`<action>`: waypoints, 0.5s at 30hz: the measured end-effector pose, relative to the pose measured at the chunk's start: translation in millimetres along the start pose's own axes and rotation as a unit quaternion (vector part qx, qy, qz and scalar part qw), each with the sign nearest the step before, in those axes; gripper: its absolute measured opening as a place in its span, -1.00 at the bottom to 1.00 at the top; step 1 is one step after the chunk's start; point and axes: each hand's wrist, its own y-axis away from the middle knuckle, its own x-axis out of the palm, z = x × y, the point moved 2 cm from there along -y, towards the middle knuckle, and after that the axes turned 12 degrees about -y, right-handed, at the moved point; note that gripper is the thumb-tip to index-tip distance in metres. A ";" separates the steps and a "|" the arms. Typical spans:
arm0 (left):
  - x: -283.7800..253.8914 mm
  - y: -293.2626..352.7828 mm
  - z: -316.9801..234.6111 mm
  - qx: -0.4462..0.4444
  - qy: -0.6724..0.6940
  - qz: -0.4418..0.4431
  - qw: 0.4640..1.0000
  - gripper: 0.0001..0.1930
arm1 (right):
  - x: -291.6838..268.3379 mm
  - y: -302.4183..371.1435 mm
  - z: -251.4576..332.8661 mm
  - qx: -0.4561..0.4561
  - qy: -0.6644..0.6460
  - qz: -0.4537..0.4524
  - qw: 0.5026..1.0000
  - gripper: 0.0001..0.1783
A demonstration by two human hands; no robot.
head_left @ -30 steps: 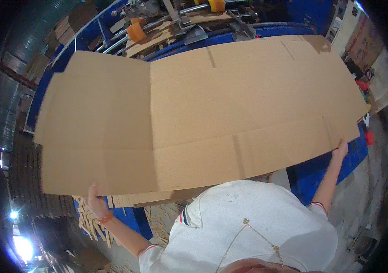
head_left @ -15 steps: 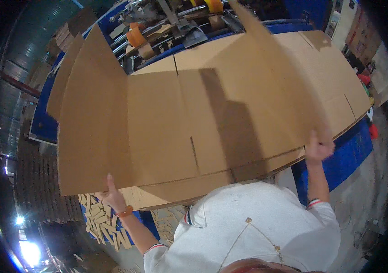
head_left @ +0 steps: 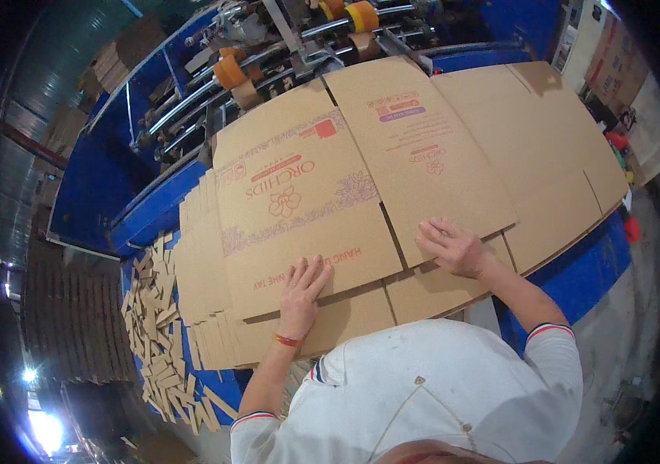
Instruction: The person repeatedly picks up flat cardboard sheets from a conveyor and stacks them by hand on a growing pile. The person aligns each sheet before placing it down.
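Note:
A folded cardboard box (head_left: 299,220) lies flat in front of me, its printed faces with flower drawings turned up. My left hand (head_left: 300,298) rests on its left panel close to the near edge, fingers spread and palm down. On the right panel (head_left: 415,166), across a dark slot, my right hand (head_left: 451,246) lies with its fingers slightly bent, pressing on the board. Beneath the folded box is a stack of plain brown cardboard sheets (head_left: 535,147), showing at the right, at the left and along the near side.
A machine with metal shafts and orange rollers (head_left: 229,69) stands beyond the stack. Cardboard offcuts (head_left: 161,348) lie heaped on a blue surface at the left. Blue machine panels (head_left: 585,271) show at the right. Stacked cardboard (head_left: 75,325) stands at the far left.
The two raised side panels have been folded inward and down, so their printed faces now show. Both hands have moved toward the middle, from the outer panel edges onto the flattened box.

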 end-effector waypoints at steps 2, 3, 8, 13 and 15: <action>1.9 0.4 7.2 0.001 0.000 -0.008 1.000 -0.29 | 5.6 -2.0 1.1 0.001 -0.007 0.018 1.000 -0.51; 2.5 1.2 9.4 0.001 -0.003 -0.008 1.000 -0.28 | 8.0 -2.7 0.6 -0.001 -0.006 0.016 1.000 -0.50; 12.8 -11.4 15.7 -0.008 0.005 -0.023 1.000 -0.23 | 24.8 0.2 -12.6 0.007 0.014 -0.002 1.000 -0.46; 28.0 -41.2 43.3 -0.002 -0.027 -0.050 0.998 -0.24 | 47.5 -30.6 -41.9 -0.014 0.042 -0.032 0.998 -0.43; 29.4 -44.1 42.3 -0.014 -0.014 -0.061 0.998 -0.27 | 57.1 -28.8 -48.9 0.010 0.037 -0.011 0.999 -0.39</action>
